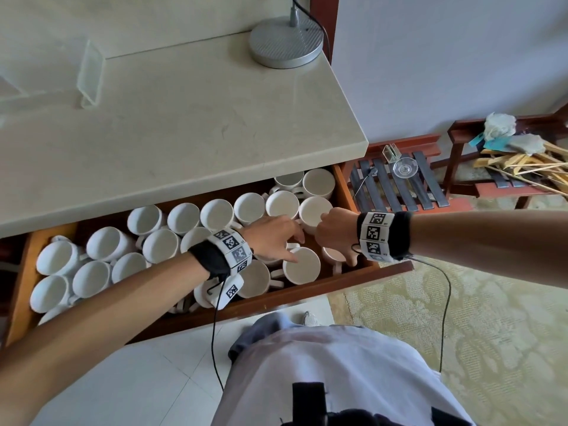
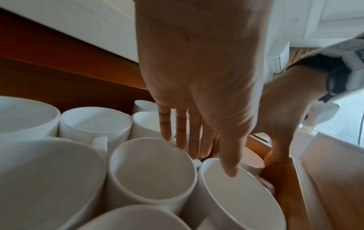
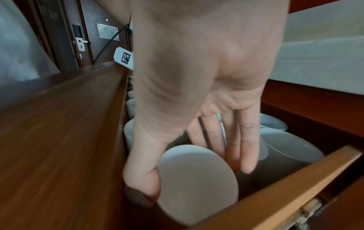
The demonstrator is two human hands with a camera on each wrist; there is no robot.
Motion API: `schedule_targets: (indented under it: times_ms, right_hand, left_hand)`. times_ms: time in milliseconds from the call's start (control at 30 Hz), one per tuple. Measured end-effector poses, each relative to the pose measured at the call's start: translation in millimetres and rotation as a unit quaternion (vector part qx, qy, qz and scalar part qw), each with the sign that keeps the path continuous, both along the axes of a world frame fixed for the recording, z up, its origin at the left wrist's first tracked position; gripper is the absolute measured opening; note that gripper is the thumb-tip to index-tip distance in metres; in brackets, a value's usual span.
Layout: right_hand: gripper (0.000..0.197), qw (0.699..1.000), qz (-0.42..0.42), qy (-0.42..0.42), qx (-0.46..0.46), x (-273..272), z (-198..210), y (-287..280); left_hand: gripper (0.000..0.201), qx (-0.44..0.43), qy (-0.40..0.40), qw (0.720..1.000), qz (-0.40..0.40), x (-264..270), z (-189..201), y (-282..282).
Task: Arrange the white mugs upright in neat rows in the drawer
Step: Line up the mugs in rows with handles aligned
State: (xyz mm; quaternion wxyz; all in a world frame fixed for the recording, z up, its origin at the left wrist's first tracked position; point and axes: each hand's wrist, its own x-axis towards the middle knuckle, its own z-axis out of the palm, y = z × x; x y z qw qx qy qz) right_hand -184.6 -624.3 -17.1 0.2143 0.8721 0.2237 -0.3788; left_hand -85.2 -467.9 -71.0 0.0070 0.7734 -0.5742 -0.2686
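Several white mugs (image 1: pixel 153 247) stand upright, packed together, in the open wooden drawer (image 1: pixel 307 298). My left hand (image 1: pixel 292 244) reaches over the right-hand mugs with straight fingers. In the left wrist view the left hand (image 2: pixel 208 155) has its thumb on the rim of a mug (image 2: pixel 242 202), and its fingers lie behind another mug (image 2: pixel 153 171). My right hand (image 1: pixel 335 235) dips into the drawer's front right corner. There the right hand (image 3: pixel 197 174) grips a tilted mug (image 3: pixel 197 199), thumb on one side and fingers on the other.
A pale stone countertop (image 1: pixel 184 133) overhangs the back of the drawer and bears a round lamp base (image 1: pixel 285 41) and a clear stand (image 1: pixel 92 75). To the right stand a low wooden rack (image 1: pixel 399 192) with a glass dish (image 1: pixel 405 169) and a pile of hangers (image 1: pixel 522 167).
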Motion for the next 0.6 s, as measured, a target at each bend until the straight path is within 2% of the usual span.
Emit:
schedule_targets:
  times_ms: [67,167,300,467,600]
  right_hand:
    - [0.077,1.000,0.010,-0.006,0.009,-1.1,-4.3,-3.0]
    - [0.104,0.999,0.017,-0.018,0.028,-2.8,-10.0,-9.8]
    - [0.108,0.998,0.053,-0.031,0.017,-8.7,-11.0,-13.8]
    - [0.104,0.996,0.089,-0.018,0.016,-4.6,-7.3,-16.2]
    - [0.096,0.995,0.100,0.001,0.019,0.2,0.8,-17.0]
  left_hand:
    - [0.041,-0.004,-0.010,1.000,-0.018,-3.5,0.3,-2.7]
    - [0.024,0.008,-0.019,1.000,-0.013,-11.0,3.8,-8.8]
    - [0.014,0.017,-0.027,0.999,0.022,-12.1,4.7,-18.9]
    - [0.013,0.050,-0.022,0.998,0.029,-10.8,5.2,-25.6]
    - [0.031,0.056,-0.034,0.998,0.022,-13.0,3.5,-28.1]
